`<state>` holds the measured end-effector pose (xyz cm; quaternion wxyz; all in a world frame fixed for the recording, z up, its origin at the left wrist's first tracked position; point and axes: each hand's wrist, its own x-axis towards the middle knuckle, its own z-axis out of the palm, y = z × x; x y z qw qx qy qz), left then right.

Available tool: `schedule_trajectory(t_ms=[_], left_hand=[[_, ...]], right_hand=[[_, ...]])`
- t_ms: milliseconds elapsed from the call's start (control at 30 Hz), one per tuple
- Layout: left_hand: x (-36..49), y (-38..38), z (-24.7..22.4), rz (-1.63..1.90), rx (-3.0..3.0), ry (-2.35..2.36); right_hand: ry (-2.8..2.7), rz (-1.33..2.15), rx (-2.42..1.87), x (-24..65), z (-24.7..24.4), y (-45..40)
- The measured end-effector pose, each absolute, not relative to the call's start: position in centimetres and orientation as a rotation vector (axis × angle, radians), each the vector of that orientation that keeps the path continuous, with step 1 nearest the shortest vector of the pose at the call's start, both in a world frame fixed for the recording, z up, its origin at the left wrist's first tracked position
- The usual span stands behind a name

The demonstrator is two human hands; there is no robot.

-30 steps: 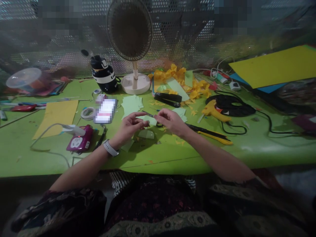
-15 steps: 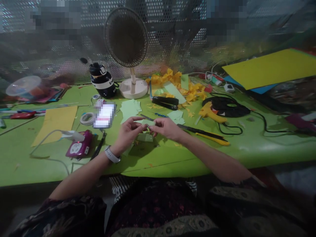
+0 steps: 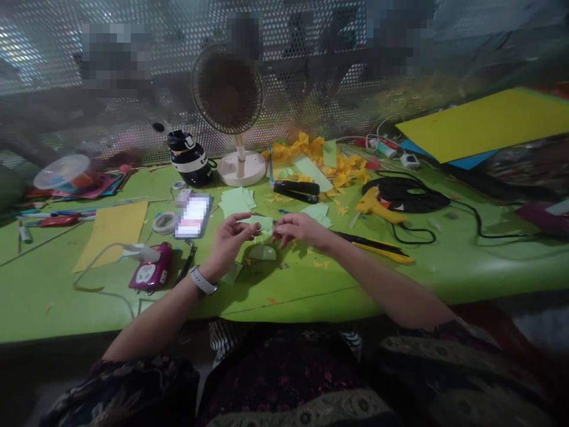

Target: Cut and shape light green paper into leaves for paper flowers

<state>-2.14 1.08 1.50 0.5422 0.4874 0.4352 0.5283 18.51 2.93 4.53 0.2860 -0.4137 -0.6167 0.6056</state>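
A small piece of pale green paper (image 3: 263, 225) is pinched between the thumb and fingers of my left hand (image 3: 232, 242). At the paper's right edge, the fingers of my right hand (image 3: 302, 230) are bent together; whether they grip it is hidden. Below my fingers, a half-round green paper piece (image 3: 262, 253) lies on the table. A stack of green paper pieces (image 3: 235, 201) sits just beyond my left hand, and more green pieces (image 3: 316, 213) lie behind my right. Yellow-handled scissors or a similar long tool (image 3: 382, 248) are partly covered by my right forearm.
Beyond my hands are a black stapler (image 3: 297, 191), orange paper flowers (image 3: 347, 169) and a fan (image 3: 242, 169). A yellow glue gun (image 3: 377, 207) lies right. To the left are a phone (image 3: 193, 216), tape roll (image 3: 164, 222), purple power adapter (image 3: 153, 270) and dark bottle (image 3: 191, 163).
My right fingertips have drawn slightly apart from my left ones, showing more of the green paper between them. The camera view has shifted a little.
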Motion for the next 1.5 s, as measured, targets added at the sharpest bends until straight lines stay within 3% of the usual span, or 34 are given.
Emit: schedule_trajectory(t_ms=[567, 867, 1033, 1100, 1300, 1500], left_hand=[[-2.7, 1.4, 1.8, 1.106, 1.315, 0.980], [-3.5, 2.3, 1.6, 1.175, 1.215, 0.988], [-1.9, 1.4, 1.4, 1.085, 1.130, 0.943], [-1.9, 1.3, 1.6, 1.059, 1.116, 0.953], [-2.9, 1.6, 2.3, 0.956, 1.081, 0.918], [-3.1, 1.8, 2.0, 0.831, 1.061, 0.878]], right_hand=[[-1.672, 1.584, -1.116, 17.8, 3.9, 2.9], [-1.419, 1.552, -1.120, 17.9, 4.6, 2.3], [-1.636, 1.585, -1.055, 17.0, 3.6, 1.0], [-1.769, 1.480, -1.026, 17.3, 3.3, 0.9], [-2.048, 0.711, -0.801, 18.7, 2.7, 2.0], [-2.206, 0.519, -0.563, 18.6, 1.8, 2.5]])
